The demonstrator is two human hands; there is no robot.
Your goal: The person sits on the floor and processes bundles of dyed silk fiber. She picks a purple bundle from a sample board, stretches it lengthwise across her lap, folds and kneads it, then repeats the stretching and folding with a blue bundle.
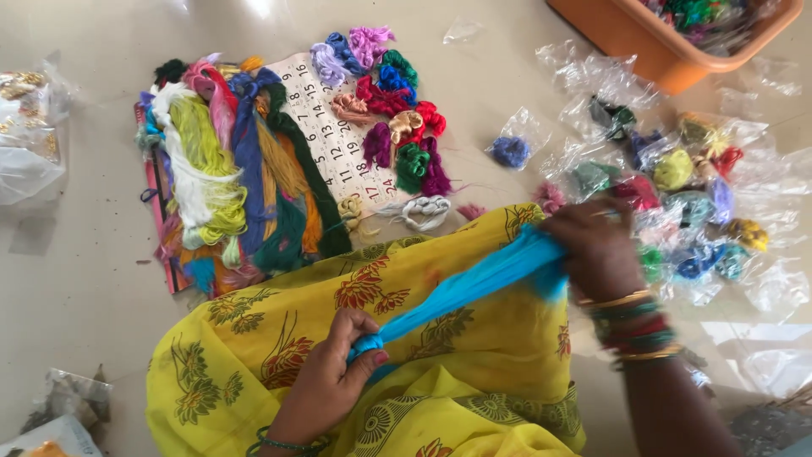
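Observation:
A bright blue skein of thread (474,283) stretches across my lap over yellow flowered cloth (296,338). My left hand (334,372) grips its lower end, fingers closed around a small knot. My right hand (596,250), with bangles on the wrist, grips the upper end, where the threads fan out. The skein is pulled taut between both hands.
On the floor ahead lies a numbered white card (338,144) with many coloured thread bundles along both its sides. Clear plastic bags (685,195) holding coloured thread balls lie at the right. An orange tub (668,42) stands at the top right. More bags (30,135) sit far left.

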